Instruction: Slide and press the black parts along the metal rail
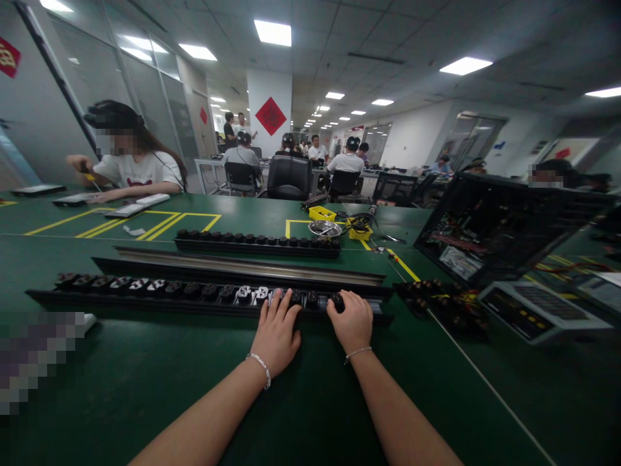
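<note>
A long black metal channel (145, 300) lies across the green table before me, with a row of socket modules in it, most black and several white. My left hand (279, 330) rests on this row right of the middle, its fingers stretched out over the modules beside a white socket module (262, 295). Near the channel's right end, my right hand (352, 320) is closed around a small black socket module (338, 301). Whether that module sits fully in the channel I cannot tell. A bare stretch of channel shows right of my right hand.
Behind lie a long cover strip (252, 264) and another row of black sockets (257, 243). Farther back are a metal bowl (325, 228) and a yellow bin (322, 213). An opened computer case (504, 226) and a power supply (538, 312) stand right. A person (140, 162) works at left.
</note>
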{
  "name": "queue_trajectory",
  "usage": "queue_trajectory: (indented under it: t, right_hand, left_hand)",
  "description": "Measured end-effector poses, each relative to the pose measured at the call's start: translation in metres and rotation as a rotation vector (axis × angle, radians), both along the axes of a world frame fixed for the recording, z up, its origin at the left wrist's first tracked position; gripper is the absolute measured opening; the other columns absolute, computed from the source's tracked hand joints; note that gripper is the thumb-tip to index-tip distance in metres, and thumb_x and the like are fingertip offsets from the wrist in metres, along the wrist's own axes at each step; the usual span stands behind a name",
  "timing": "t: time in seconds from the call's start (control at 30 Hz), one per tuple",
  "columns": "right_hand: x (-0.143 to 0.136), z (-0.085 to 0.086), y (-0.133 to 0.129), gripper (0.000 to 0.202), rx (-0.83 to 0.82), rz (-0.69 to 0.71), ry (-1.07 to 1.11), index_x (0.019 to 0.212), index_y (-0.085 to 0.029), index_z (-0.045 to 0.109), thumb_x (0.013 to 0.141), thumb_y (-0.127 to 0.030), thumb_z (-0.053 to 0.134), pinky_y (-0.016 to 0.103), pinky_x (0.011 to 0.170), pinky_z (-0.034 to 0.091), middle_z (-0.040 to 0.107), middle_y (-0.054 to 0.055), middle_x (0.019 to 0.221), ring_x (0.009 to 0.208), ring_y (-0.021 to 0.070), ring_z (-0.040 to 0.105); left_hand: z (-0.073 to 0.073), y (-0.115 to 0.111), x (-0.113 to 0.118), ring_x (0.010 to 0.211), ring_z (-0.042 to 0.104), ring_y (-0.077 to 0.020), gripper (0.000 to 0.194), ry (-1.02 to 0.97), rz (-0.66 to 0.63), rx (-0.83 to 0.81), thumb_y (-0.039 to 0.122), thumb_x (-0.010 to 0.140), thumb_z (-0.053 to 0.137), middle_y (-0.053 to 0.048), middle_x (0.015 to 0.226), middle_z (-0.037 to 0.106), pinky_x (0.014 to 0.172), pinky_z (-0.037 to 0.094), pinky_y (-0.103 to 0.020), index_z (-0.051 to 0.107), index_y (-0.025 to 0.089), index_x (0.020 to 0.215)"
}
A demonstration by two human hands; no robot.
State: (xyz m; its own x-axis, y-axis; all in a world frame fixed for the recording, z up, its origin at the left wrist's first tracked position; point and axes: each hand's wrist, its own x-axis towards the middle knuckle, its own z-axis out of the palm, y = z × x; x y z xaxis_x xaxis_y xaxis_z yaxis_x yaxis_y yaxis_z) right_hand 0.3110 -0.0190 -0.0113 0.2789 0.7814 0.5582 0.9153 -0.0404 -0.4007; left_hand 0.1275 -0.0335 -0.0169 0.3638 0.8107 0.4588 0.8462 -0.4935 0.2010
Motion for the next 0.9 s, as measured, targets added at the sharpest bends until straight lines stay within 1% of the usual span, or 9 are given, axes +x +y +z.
queue_trajectory:
  t: [0.3, 0.67, 0.9]
  right_hand:
    - [0.004, 0.001, -0.001, 0.034, 0.01, -0.006, -0.012, 0.098, -0.013, 0.068, 0.078, -0.035, 0.051, 0.04, 0.098, 0.032, 0.068, 0.011, 0.105, 0.107, 0.0257, 0.055]
    - [0.006, -0.002, 0.001, 0.032, 0.04, -0.016, -0.023, 0.096, -0.012, 0.068, 0.077, -0.033, 0.053, 0.038, 0.096, 0.034, 0.068, 0.011, 0.102, 0.104, 0.0248, 0.056]
    - [0.014, -0.001, -0.001, 0.032, 0.027, -0.049, -0.016, 0.095, -0.012, 0.068, 0.077, -0.032, 0.052, 0.037, 0.097, 0.034, 0.068, 0.012, 0.103, 0.104, 0.0238, 0.056]
  left_hand:
    - [0.002, 0.0, 0.0, 0.14, 0.014, -0.0288, 0.043, 0.004, 0.008, -0.013, 0.019, 0.076, 0.053, -0.007, 0.148, 0.033, 0.111, 0.022, -0.053, 0.053, 0.023, 0.119]
    - [0.004, -0.001, 0.0, 0.14, 0.016, -0.0285, 0.043, 0.01, 0.014, -0.019, 0.019, 0.076, 0.053, -0.006, 0.148, 0.034, 0.111, 0.023, -0.052, 0.053, 0.024, 0.118]
    - [0.003, 0.0, 0.0, 0.14, 0.016, -0.0288, 0.043, 0.007, 0.013, -0.023, 0.019, 0.076, 0.054, -0.007, 0.147, 0.035, 0.111, 0.023, -0.053, 0.053, 0.024, 0.118]
